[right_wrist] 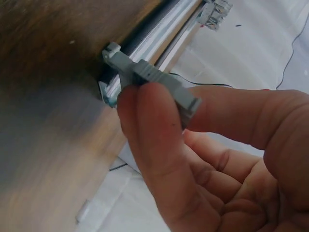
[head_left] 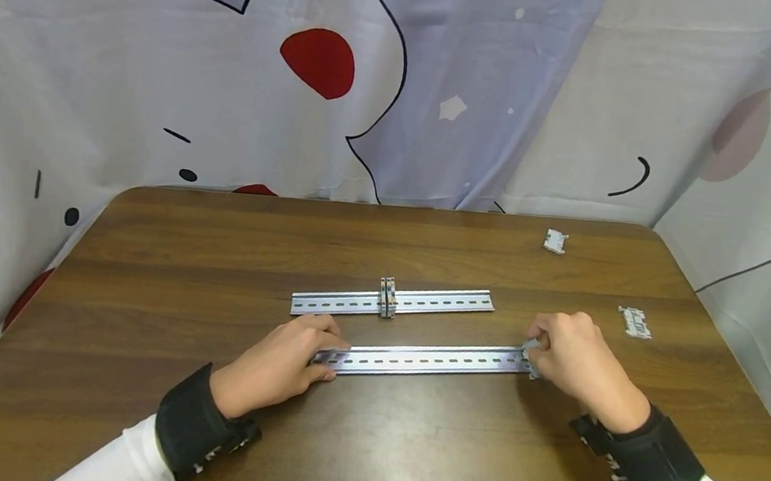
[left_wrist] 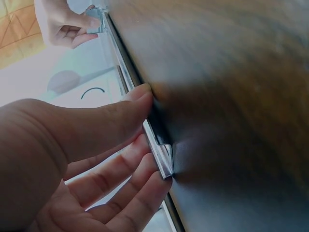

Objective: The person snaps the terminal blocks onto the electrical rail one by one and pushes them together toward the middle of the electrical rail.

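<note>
A slotted metal DIN rail (head_left: 429, 359) lies across the table in front of me. My left hand (head_left: 284, 359) grips its left end; in the left wrist view the thumb is on one edge and the fingers on the other. At the rail's right end my right hand (head_left: 573, 362) pinches a grey terminal block piece (right_wrist: 161, 82) between thumb and fingers. That piece stands across the rail end; whether it is seated there I cannot tell. Behind lies a shorter-looking DIN rail (head_left: 333, 303), with a few narrow terminal blocks (head_left: 388, 298) upright near its middle.
Two loose grey pieces lie on the right of the wooden table (head_left: 406, 446): one flat piece (head_left: 635, 322) beyond my right hand, another piece (head_left: 555, 241) near the back edge. A printed curtain (head_left: 163, 76) hangs behind the table and along its sides.
</note>
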Demonstrator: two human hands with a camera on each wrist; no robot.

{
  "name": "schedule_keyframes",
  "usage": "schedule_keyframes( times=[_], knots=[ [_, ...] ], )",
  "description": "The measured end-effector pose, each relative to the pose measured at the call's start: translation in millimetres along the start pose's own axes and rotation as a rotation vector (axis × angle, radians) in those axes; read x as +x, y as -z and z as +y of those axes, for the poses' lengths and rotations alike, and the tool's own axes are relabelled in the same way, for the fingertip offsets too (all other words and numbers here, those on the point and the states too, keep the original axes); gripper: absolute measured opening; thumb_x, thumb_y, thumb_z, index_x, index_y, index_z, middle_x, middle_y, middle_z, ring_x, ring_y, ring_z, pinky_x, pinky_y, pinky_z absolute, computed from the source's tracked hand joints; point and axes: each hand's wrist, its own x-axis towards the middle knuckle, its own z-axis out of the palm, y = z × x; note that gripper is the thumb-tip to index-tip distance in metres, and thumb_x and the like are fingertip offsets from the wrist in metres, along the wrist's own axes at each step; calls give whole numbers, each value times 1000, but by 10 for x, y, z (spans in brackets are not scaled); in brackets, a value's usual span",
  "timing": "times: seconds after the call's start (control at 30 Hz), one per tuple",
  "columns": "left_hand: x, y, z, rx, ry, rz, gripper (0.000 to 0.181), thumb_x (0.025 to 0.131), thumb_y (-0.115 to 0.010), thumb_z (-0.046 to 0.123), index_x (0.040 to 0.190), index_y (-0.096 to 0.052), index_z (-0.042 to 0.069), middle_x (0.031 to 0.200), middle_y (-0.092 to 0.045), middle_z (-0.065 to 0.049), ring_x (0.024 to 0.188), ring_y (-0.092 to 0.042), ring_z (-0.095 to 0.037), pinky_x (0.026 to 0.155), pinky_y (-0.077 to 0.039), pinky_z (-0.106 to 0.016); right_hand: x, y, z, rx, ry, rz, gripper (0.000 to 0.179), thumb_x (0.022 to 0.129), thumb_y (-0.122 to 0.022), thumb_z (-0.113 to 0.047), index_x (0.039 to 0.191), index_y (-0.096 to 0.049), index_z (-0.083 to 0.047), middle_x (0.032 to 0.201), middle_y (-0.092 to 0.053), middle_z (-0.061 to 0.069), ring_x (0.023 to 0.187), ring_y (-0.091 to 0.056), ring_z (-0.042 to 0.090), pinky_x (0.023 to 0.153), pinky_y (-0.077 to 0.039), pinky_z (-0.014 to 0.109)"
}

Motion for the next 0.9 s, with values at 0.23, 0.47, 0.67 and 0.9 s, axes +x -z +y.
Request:
schedule_keyframes(
  times=[0.23,0.47,0.67,0.9],
  knots=[
    [21,6,-29,-47,2,-1,33,82,-79,11,114,-73,11,98,-61,2,92,-60,-16,77,-50,-34,107,31,-2,13,15,-55,12,67,-68,6,73,-69,-4,63,-57,-2,57,-49,11,52,-43,30],
    [15,2,-31,-46,5,-9,33,82,-79,11,114,-73,10,99,-62,1,93,-61,-17,78,-51,-36,190,30,-63,-16,8,-107,19,63,-57,8,64,-63,-9,64,-55,-1,56,-41,13,50,-37,28],
    [15,24,-26,-41,33,0,33,81,-80,11,113,-73,12,98,-61,3,92,-60,-15,77,-50,-35,262,25,-92,-8,-5,-163,29,63,-54,12,54,-47,-15,56,-35,-8,51,-31,9,47,-25,25],
    [23,12,-16,-37,24,-9,34,81,-80,11,114,-73,11,98,-61,3,91,-60,-15,76,-50,-34,253,20,-131,-38,-88,-234,23,66,-56,10,59,-52,-12,59,-41,-4,54,-38,13,48,-30,27]
  ],
)
